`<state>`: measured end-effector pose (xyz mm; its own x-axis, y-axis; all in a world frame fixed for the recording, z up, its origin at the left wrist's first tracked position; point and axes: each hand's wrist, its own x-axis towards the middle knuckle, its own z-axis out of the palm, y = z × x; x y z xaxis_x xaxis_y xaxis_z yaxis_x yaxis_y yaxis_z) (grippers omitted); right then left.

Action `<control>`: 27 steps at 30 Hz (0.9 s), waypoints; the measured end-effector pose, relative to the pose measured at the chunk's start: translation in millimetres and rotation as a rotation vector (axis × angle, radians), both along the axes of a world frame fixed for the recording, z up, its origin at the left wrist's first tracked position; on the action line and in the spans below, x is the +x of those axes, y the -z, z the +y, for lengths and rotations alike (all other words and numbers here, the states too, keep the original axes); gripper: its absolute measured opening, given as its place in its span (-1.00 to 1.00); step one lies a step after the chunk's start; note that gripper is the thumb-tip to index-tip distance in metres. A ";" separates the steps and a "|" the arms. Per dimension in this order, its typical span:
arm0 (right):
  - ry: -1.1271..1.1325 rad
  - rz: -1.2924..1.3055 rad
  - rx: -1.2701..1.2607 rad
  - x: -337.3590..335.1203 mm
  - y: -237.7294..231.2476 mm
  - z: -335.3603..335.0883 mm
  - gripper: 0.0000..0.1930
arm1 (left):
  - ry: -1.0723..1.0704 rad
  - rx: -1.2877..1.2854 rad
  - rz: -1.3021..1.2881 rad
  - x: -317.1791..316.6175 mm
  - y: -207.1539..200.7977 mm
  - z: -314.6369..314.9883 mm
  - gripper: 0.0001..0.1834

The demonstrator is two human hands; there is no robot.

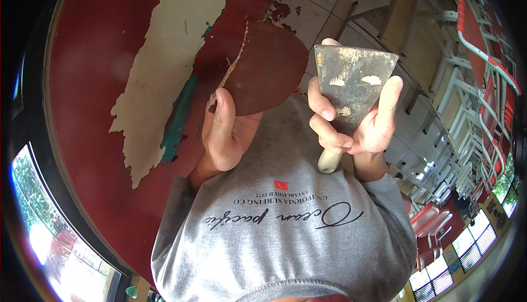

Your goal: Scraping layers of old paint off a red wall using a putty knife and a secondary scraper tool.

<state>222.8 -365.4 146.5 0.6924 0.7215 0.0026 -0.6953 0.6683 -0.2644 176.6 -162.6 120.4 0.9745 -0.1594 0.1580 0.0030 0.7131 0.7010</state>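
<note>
- Daylit scene, bright overall, soft even light, no hard shadows.
- Windows [38, 236] lower left and windows [472, 241] lower right blown out, glaring.
- Strong fisheye bend; black vignette at rim, colour fringing along left edge.
- Centre sharp; edges smeared, softer.

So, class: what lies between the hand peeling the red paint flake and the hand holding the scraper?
Only the grey shirt, in the head view.
</note>
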 end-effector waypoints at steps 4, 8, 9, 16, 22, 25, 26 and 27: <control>0.050 -0.006 -0.031 -4.9 1.5 1.5 0.07 | 0.053 -0.019 0.007 -1.4 -2.3 2.4 -0.35; 0.012 -0.025 -0.205 -7.1 -4.3 -0.9 0.09 | 0.068 -0.036 -0.080 -0.5 2.7 2.0 -0.33; 0.027 -0.072 -0.372 -7.8 -6.3 -3.4 0.04 | 0.055 -0.058 -0.077 -1.0 3.4 0.4 -0.32; 0.327 -1.720 -1.658 -8.7 -6.1 -0.5 -0.22 | 0.126 -0.129 0.268 -1.3 -23.7 -2.8 -0.27; 0.369 -1.989 -1.656 -1.9 -9.1 -10.8 -0.18 | 0.245 -0.404 0.134 -2.9 -6.5 2.2 -0.27; 0.352 -1.992 -1.728 21.1 -20.3 -18.1 -0.25 | 0.264 -0.326 0.123 -7.1 -11.1 3.5 -0.28; 0.278 -1.998 -1.672 20.3 -20.6 -15.3 -0.26 | 0.253 -0.326 0.124 -6.2 -8.7 5.0 -0.28; 0.216 -1.998 -1.633 16.3 -23.4 -12.6 -0.26 | 0.280 -0.357 0.138 -1.7 -5.0 6.6 -0.28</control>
<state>239.1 -378.0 169.9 0.6009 0.7757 0.1927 0.7927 -0.5474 -0.2684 174.9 -156.0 125.3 0.9174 -0.3787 0.1226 0.3060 0.8679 0.3912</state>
